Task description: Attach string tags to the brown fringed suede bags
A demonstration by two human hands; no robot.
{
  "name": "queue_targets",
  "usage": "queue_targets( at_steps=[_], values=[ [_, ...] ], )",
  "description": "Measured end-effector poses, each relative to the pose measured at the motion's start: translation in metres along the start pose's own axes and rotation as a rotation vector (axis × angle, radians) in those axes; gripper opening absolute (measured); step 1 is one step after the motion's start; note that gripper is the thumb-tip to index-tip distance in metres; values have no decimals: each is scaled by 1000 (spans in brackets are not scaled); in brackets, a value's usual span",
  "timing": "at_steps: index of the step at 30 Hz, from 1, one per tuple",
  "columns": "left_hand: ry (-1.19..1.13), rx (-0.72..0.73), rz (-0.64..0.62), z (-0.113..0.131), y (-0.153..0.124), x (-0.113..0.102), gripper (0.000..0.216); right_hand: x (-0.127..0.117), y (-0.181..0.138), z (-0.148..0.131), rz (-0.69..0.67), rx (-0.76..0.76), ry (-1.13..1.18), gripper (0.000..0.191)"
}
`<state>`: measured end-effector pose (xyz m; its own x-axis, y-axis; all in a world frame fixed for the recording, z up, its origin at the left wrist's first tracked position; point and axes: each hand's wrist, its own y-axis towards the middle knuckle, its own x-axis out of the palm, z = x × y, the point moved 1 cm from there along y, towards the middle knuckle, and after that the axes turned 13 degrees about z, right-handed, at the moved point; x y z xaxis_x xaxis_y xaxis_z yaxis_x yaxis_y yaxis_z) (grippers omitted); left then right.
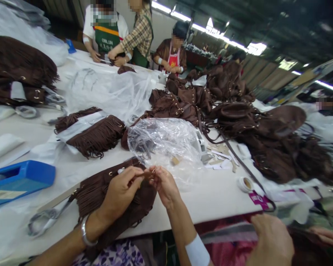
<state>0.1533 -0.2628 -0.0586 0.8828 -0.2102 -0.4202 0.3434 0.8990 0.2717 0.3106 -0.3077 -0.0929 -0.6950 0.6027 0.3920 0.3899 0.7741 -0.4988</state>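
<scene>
Both of my hands are closed and meet above a dark brown fringed bag (97, 188) lying at the table's front edge. My left hand (122, 190), with a silver bracelet at the wrist, pinches a short brown strap (147, 173). At the strap's other end, my right hand (165, 184) grips it between thumb and fingers, where a small shiny metal piece shows; its exact kind is too small to make out. Just behind my fingers lies a crumpled clear plastic bag (166, 144).
A blue tape dispenser (39, 175) stands at left. Fringed pieces (100, 135) lie behind the bag, with piled brown bags (266, 136) to the right. A white tape roll (245, 184) sits near the front edge. Another person's hand (272, 236) is close at lower right; several people work across the table.
</scene>
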Motion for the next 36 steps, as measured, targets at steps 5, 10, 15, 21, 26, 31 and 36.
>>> queue_targets(
  at_steps=[5,10,15,21,26,31,36],
  values=[
    [118,256,-49,-22,-43,-12,24,5,-7,2,-9,-71,-129,37],
    [-31,160,-193,-21,-49,-24,32,6,-24,-8,-75,-195,-368,39],
    [-174,-72,-32,-8,-19,-39,46,15,-55,-35,-336,-293,-654,35],
    [-379,-81,-469,5,7,-35,32,25,-77,-57,-459,-319,-875,30],
    [-295,-221,-413,-11,2,-37,18,16,-71,-51,-295,-399,-961,26],
    [-383,-393,-451,-25,-8,-41,15,10,-64,-43,-206,-526,-1083,24],
    [-593,-611,-369,-15,-12,-48,25,21,-78,-38,-64,-998,-1176,20]
  ],
)
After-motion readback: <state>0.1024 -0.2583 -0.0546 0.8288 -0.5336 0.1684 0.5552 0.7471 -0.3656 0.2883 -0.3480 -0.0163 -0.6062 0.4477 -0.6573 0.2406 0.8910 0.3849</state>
